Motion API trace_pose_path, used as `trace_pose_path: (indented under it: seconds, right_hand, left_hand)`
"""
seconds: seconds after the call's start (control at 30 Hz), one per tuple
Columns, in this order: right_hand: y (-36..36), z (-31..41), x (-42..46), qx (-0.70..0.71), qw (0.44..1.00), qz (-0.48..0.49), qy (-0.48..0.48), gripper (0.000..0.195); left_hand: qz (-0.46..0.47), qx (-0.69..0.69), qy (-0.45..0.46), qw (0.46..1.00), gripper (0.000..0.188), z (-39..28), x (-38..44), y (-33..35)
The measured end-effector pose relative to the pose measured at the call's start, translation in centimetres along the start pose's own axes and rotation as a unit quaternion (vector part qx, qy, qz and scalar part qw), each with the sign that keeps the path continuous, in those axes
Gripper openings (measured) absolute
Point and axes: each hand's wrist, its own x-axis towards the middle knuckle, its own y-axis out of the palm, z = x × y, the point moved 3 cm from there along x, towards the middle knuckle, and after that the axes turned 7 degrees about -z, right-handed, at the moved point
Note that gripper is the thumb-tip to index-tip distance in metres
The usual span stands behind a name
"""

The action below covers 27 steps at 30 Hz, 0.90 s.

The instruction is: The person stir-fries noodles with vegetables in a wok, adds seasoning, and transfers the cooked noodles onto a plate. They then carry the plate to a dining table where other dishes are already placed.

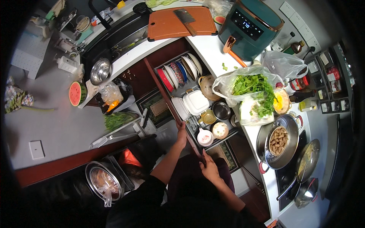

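Observation:
A dark red drawer point(167, 103) stands pulled out below the white counter. My left hand point(181, 135) touches the middle of its front panel, the grip partly hidden. At the panel's near end is my right hand point(210, 167), thumb apart from its fingers and nothing held in it. Inside the drawer, several plates and bowls point(182, 71) stand on edge in a rack. White lidded dishes point(196, 102), a tan two-handled pot point(209, 87), a dark round bowl point(221, 111), a yellow bowl point(208, 117), a white handled dish point(205, 137) and a patterned bowl point(220, 130) fill the rest.
A cleaver point(185, 17) lies on the orange cutting board point(162, 25). Beside it stands a green air fryer point(246, 31) with a lit display. Bagged herbs point(253, 85) overhang the counter edge. Peanuts point(278, 141) sit within a steamer pan point(291, 154). A watermelon half point(77, 93) rests at left.

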Motion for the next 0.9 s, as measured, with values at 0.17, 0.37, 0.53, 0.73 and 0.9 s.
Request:
trace_pose_path:
  seconds: [0.17,0.37,0.53,0.73,0.9]
  right_hand:
    - [0.3,6.6,1.7,0.041,0.991,-0.056,-0.110,0.060]
    - [-0.8,13.8,3.9,0.091,0.935,-0.128,-0.319,0.048]
    - [-4.6,10.2,9.1,0.336,0.939,-0.066,0.021,0.055]
    - [-0.4,2.9,10.3,0.885,0.412,0.120,0.181,0.075]
    - [-7.2,7.0,7.9,0.836,0.519,0.102,0.148,0.072]
  left_hand:
    - [0.007,-0.055,0.038,0.998,0.085,-1.9,-2.8,-2.3]
    - [0.234,-0.370,-0.083,0.895,0.069,-3.3,-11.8,-1.4]
    - [0.351,-0.390,-0.228,0.820,0.070,-11.9,-19.2,1.8]
    - [0.418,0.374,0.520,0.644,0.056,-9.4,-13.5,5.1]
    - [0.155,0.632,0.592,0.476,0.047,-12.8,3.6,6.2]
